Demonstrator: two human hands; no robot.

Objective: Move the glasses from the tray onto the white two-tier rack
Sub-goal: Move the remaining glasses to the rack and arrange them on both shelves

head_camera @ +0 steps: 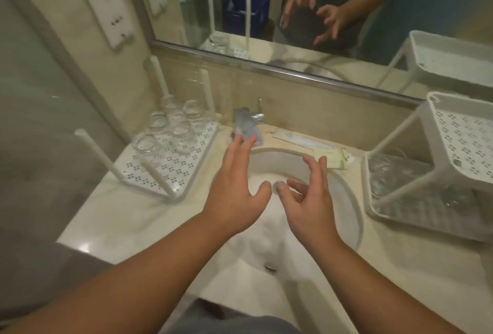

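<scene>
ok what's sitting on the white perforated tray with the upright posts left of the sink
Several clear drinking glasses stand clustered at the back of the white perforated tray; its front is bare. They overlap and blur, so an exact count is unclear.

The white two-tier rack [450, 162], right of the right hand [309, 197], was cut off by the frame edge; glasses [394, 173] beneath its upper tier were blurred.

A bathroom, by its fittings: a white washbasin [344, 200] sunk in a beige stone desk [112, 216], a chrome tap [246, 126] at its back edge, and a framed wall mirror [306, 13] above.
</scene>
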